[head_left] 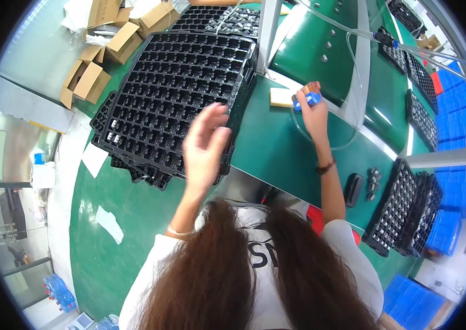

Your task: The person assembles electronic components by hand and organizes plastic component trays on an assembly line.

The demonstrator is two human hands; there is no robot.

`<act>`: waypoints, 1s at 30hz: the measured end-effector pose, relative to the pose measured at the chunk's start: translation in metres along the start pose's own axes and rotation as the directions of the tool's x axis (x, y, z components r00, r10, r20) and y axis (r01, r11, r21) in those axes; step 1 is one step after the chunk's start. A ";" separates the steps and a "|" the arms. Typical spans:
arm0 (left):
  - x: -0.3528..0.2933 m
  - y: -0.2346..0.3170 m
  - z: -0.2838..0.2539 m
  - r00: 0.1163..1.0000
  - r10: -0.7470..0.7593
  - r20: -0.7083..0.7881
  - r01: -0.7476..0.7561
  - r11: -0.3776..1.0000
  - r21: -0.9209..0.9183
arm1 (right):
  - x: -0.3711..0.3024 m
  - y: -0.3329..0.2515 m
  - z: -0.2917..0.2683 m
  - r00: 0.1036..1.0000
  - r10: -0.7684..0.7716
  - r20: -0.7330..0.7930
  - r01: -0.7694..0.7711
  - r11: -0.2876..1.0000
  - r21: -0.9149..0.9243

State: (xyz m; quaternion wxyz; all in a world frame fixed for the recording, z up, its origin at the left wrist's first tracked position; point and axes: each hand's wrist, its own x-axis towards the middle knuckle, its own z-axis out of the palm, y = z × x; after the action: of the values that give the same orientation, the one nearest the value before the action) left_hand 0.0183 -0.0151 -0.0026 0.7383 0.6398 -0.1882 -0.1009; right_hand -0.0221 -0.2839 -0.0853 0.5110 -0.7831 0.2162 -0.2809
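Observation:
My left hand [204,151] is over the near right corner of a large black compartment tray [175,91], fingers apart and nothing in it. Whether it touches the tray I cannot tell. A few small pale parts [114,137] sit in pockets at the tray's left side; most other pockets look dark. Over the green bench [277,140], my right hand [316,118] is closed round a small blue tool [311,99]; its exact kind is partly hidden by the fingers. A clear thin hose [299,130] loops beside that hand. Just left of it lies a pale yellow block [280,97].
A black oblong object [353,190] and a cluster of small metal parts [373,182] lie at right, near filled black trays [391,206]. A green conveyor belt [329,44] carries several small parts. A metal post [267,38] rises behind the bench. Open cardboard boxes [92,82] stand far left.

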 end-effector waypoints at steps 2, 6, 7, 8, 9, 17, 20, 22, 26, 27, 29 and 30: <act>0.002 0.017 -0.043 0.979 0.097 -0.177 -0.067 0.984 0.167 | 0.017 0.012 0.013 0.994 -0.104 -0.032 0.090 0.951 -0.295; 0.003 0.008 -0.140 0.845 0.305 -0.439 -0.132 0.915 0.381 | 0.021 0.025 0.035 0.985 -0.149 -0.085 0.105 0.914 -0.392; 0.006 0.006 -0.161 0.802 0.369 -0.469 -0.145 0.883 0.447 | 0.021 0.024 0.034 0.992 -0.111 -0.067 0.078 0.921 -0.382; 0.004 0.012 -0.181 0.793 0.351 -0.498 -0.051 0.853 0.520 | 0.020 0.021 0.035 0.993 -0.101 -0.061 0.073 0.930 -0.359; 0.006 0.015 -0.196 0.769 0.386 -0.510 0.018 0.784 0.620 | 0.019 0.019 0.035 0.995 -0.090 -0.052 0.068 0.939 -0.336; 0.044 -0.002 -0.278 0.827 0.426 -0.366 0.220 0.353 0.909 | 0.000 0.017 0.011 0.979 -0.179 -0.100 0.144 0.948 -0.285; 0.059 -0.003 -0.276 0.933 0.328 -0.147 0.043 0.305 0.951 | -0.013 0.009 -0.005 0.987 -0.087 -0.135 0.061 0.981 -0.185; 0.062 -0.010 -0.282 0.953 0.234 -0.191 0.081 0.410 0.908 | -0.020 0.004 -0.003 0.976 -0.171 -0.136 0.142 0.970 -0.196; 0.068 -0.004 -0.280 0.932 0.227 -0.283 0.188 0.366 0.911 | -0.031 0.026 -0.010 0.996 -0.052 -0.068 0.044 0.992 -0.117; 0.068 -0.004 -0.286 0.939 0.225 -0.261 0.170 0.355 0.919 | -0.034 0.024 -0.011 0.999 -0.026 -0.048 0.021 0.995 -0.094; 0.066 0.006 -0.278 0.934 0.190 -0.303 0.220 0.366 0.904 | -0.036 0.022 -0.013 0.999 0.033 0.004 -0.033 0.993 -0.117; 0.067 0.005 -0.281 0.939 0.204 -0.278 0.146 0.494 0.857 | -0.035 0.019 -0.015 0.999 0.038 -0.006 -0.038 0.992 -0.119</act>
State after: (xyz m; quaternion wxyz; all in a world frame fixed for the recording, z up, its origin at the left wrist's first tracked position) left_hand 0.1934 0.2146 -0.0192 0.3378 0.9271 -0.0923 0.1335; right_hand -0.0588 -0.2795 -0.1054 0.4685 -0.8073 0.2481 -0.2592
